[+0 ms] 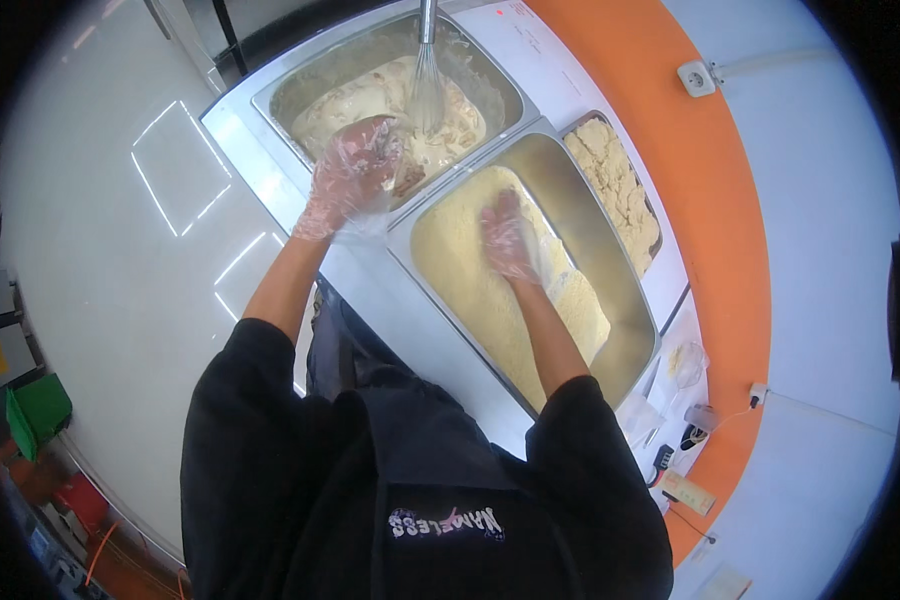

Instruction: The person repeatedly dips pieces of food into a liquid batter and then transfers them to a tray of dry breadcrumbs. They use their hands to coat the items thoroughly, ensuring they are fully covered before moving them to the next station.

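Note:
Both hands wear clear plastic gloves. Over the near-left edge of a steel pan (511, 124) of creamy batter, my left hand (356, 169) is raised with batter smeared on its curled fingers; whether it holds a piece is unclear. Pieces of food (457, 124) lie coated in that batter, and a wire whisk (426, 90) stands in it. My right hand (510, 236) rests in pale yellow breading powder (457, 247), inside a second steel pan (622, 300) set beside the first. Its fingertips are partly in the powder, and nothing shows in its grasp.
A tray of crumbly, pale coated food (615, 187) stands beyond the powder pan, along the orange wall band (727, 225). Farther right on the table (360, 277) lie a clear plastic container (688, 364), a small box (686, 491) and cables. A green bin (39, 412) is at the lower left.

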### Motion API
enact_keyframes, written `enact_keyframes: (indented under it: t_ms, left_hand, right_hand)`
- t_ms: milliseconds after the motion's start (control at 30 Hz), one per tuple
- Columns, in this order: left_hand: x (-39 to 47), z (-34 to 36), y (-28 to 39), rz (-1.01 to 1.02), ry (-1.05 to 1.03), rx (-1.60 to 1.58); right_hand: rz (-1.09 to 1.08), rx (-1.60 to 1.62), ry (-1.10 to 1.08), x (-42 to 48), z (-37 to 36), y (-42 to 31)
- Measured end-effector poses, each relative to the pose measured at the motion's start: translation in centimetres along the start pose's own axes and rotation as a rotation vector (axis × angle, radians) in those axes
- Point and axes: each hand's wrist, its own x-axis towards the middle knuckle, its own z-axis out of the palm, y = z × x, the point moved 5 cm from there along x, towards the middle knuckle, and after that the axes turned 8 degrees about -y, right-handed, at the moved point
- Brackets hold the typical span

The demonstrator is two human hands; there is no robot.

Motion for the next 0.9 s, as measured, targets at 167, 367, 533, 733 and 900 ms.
enact_keyframes:
  t_ms: [167, 367, 533, 733, 900]
  left_hand:
    - [-0.6, -4.3, 2.7, -0.139, 0.159, -0.324]
    - [0.5, -3.7, 2.8, -0.018, 0.121, -0.237]
    - [-0.4, -3.5, 2.4, -0.028, 0.172, -0.165]
    - [0.3, -4.3, 2.7, -0.110, 0.128, -0.178]
    - [0.5, -4.4, 3.0, 0.110, 0.224, -0.041]
  right_hand:
    - [0.074, -0.125, -0.078, 1.4, -3.0, -14.4]
    - [0.135, -0.170, -0.100, 1.7, -2.4, -13.4]
    - [-0.041, -0.141, -0.079, -1.2, -2.4, -15.2]
    - [-0.030, -0.121, -0.108, -1.8, -2.3, -15.7]
    - [-0.069, -0.161, -0.086, -0.9, -3.4, -15.4]
